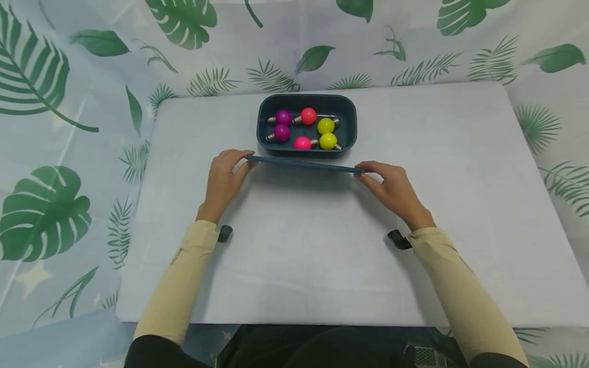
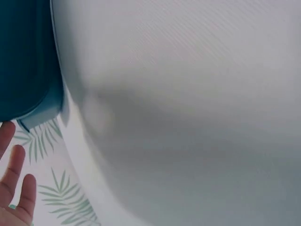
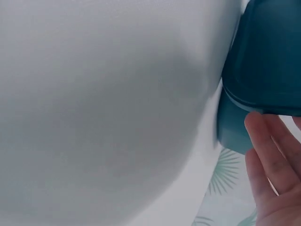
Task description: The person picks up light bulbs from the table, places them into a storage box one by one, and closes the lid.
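Both hands hold a thin dark teal lid (image 1: 303,163) by its two ends, edge-on to the head view, just in front of a dark rectangular box (image 1: 353,125). The left hand (image 1: 224,179) pinches the left end between thumb and fingers; the right hand (image 1: 391,189) pinches the right end. Inside the box lie small coloured bulbs with metal screw bases: purple bulbs (image 1: 282,117), a red bulb (image 1: 308,116), a pink bulb (image 1: 302,142) and yellow bulbs (image 1: 326,125). In the right wrist view the fingers (image 3: 270,155) are at the edge of the lid (image 3: 268,52), with the box wall behind it.
A white cloth (image 1: 303,255) covers the table, and the box stands near its far edge. Behind and to the sides hangs a pale curtain (image 1: 313,59) printed with green leaves. Black wrist cameras (image 1: 399,239) sit at the cuffs of both beige sleeves (image 1: 465,291).
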A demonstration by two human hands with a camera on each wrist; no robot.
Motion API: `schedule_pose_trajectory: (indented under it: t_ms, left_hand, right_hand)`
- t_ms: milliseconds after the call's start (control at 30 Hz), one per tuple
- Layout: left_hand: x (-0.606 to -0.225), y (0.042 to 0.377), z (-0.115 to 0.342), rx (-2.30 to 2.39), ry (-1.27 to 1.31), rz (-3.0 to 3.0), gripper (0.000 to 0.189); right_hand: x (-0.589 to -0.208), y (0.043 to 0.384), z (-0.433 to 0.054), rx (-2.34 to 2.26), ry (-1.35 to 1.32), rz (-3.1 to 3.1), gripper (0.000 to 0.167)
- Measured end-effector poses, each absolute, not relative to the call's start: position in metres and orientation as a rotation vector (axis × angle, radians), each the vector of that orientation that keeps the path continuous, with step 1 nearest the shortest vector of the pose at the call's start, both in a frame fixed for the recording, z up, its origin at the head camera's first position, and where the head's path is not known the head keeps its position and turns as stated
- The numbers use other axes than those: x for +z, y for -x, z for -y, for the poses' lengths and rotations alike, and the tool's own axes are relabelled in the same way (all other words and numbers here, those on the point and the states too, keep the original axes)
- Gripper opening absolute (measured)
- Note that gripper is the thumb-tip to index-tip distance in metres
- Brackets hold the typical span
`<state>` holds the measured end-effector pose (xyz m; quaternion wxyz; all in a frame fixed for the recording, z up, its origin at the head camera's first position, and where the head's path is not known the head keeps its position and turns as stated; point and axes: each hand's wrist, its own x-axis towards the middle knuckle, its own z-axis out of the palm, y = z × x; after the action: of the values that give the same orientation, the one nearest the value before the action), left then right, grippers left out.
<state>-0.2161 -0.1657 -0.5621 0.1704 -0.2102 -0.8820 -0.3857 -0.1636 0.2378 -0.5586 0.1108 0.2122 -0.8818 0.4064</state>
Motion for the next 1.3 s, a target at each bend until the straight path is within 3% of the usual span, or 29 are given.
schedule_pose_trajectory:
  t_ms: [367, 833, 1300]
  left_hand:
    - [-0.544, 0.239, 0.155, -1.224, 0.43, 2.545, 0.031]
    - [-0.509, 0.309, 0.128, -1.171, 0.115, 2.799, 0.044]
    - [-0.517, 0.306, 0.112, -0.958, 0.203, 2.992, 0.048]
  right_hand:
    - [-0.539, 0.196, -0.228, 1.215, -0.473, 2.464, 0.014]
    - [-0.495, 0.286, -0.208, 1.208, -0.031, 2.866, 0.04]
    - [-0.508, 0.292, -0.215, 1.027, -0.004, 2.984, 0.039]
